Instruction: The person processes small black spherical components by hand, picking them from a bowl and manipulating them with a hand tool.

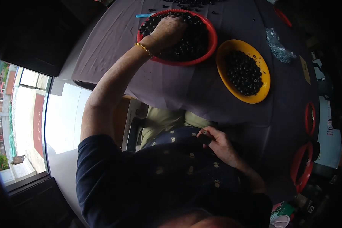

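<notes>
My left hand [171,31] reaches into a red basin [213,38] at the far side of the table, its back turned up. The basin is filled with small round black pieces [190,45], a few showing a pale ring. The fingertips are lost among them, so any grip is hidden. Close to my body, over my lap, my right hand [221,146] is closed around a small dark object [205,137] whose kind I cannot make out. Right of the basin sits a yellow oval dish [262,93] with a heap of similar black pieces [244,72].
A grey-brown cloth [171,83] covers the table. Loose black pieces [186,5] lie beyond the basin, beside a light-blue handle [143,16]. A crumpled clear plastic bag [279,47] rests at the right. Red round containers [295,167] stand along the right edge. A window [21,121] is at left.
</notes>
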